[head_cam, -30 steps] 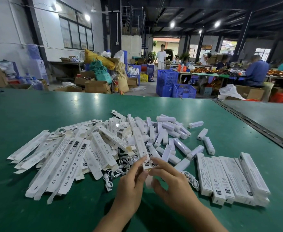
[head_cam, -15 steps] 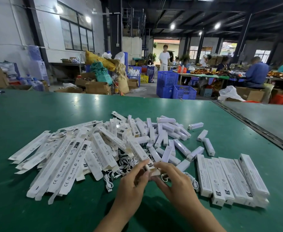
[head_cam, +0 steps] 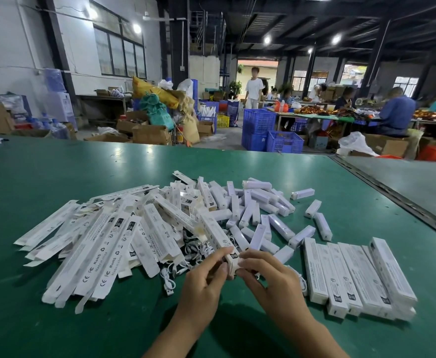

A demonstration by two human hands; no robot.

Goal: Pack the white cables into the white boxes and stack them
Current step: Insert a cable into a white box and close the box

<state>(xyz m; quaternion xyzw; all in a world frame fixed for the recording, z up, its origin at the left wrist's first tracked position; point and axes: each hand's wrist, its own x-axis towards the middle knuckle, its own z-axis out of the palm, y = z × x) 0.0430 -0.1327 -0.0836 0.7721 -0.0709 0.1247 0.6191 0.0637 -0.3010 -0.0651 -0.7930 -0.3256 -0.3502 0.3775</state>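
My left hand (head_cam: 204, 282) and my right hand (head_cam: 271, 281) meet at the near end of one long white box (head_cam: 215, 235), pinching it from both sides; the box slants away to the upper left above the pile. Under it lie loose white cables (head_cam: 193, 250) with USB plugs. A heap of flat, unfolded white boxes (head_cam: 95, 244) spreads to the left. On the right, a row of packed white boxes (head_cam: 351, 275) lies side by side, with one more on top.
Several short white inner boxes (head_cam: 260, 208) are scattered behind the hands on the green table (head_cam: 56, 177). A metal seam (head_cam: 392, 200) divides this table from a grey one on the right. Crates, cartons and seated people fill the hall beyond.
The box has been raised and now slants up from my fingertips. Both hands have shifted slightly forward and closed on its near end.
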